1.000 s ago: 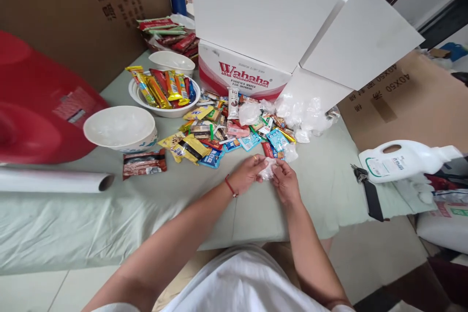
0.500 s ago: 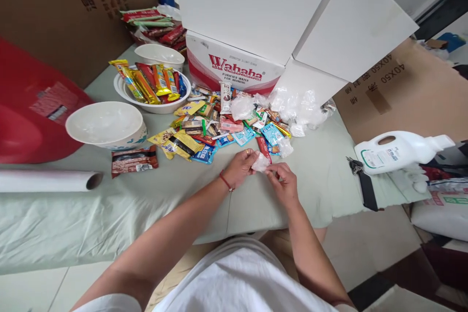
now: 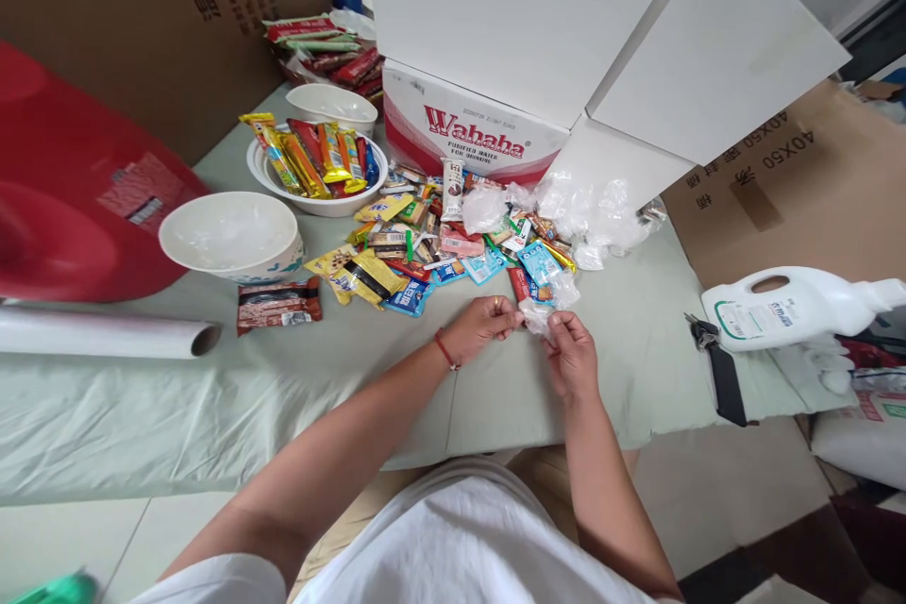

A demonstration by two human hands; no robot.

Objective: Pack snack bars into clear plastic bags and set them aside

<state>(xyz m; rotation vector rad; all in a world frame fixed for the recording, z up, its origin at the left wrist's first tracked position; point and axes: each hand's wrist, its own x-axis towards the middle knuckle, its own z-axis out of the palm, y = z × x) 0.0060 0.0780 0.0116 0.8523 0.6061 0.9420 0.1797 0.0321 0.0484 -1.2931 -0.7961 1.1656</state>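
A small crumpled clear plastic bag (image 3: 536, 316) is stretched between my hands, just above the near edge of the snack pile. My left hand (image 3: 488, 321), with a red cord on its wrist, pinches the bag's left side. On the right side, the thumb and fingers of my right hand (image 3: 572, 349) are closed on it. Right behind the bag lie a red packet (image 3: 519, 283) and a light blue packet (image 3: 539, 262). Many wrapped snacks (image 3: 439, 241) spread leftward from there, and more crumpled clear bags (image 3: 591, 208) are heaped behind at the right.
A white bowl (image 3: 265, 179) of wrapped bars stands beside a paper bowl (image 3: 230, 245). Behind the pile rises a Wahaha carton (image 3: 474, 127). At left are a red container (image 3: 77, 189) and a plastic film roll (image 3: 106, 332); at right, a white jug (image 3: 785, 307), keys and a phone (image 3: 726, 382).
Both hands have shifted slightly right with the bag, which now looks more spread out between them. The whole view has moved a little, so the surroundings sit further right.
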